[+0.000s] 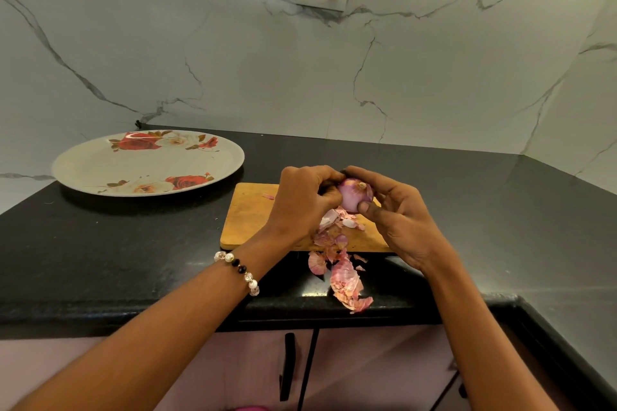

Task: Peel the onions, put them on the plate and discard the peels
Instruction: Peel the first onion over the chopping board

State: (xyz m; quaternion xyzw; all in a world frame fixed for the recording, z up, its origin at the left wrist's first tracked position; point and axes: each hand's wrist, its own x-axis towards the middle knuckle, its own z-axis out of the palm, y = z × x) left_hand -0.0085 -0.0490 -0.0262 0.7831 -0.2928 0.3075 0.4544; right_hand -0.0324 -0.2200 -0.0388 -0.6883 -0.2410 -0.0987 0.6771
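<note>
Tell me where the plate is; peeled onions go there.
In the head view, the plate sits far left on the black counter, left of the cutting board.

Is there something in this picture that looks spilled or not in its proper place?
Yes. The onion peels have spilled off the cutting board onto the black counter, some reaching its front edge. The plate holds no onions yet.

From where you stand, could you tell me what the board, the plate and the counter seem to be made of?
The board looks like bare wood: matte tan with worn, stained patches. The plate has a smooth gloss and printed roses; it could be melamine or glazed ceramic. The counter looks like polished black stone, perhaps granite: fine speckles and bright reflections.
</note>
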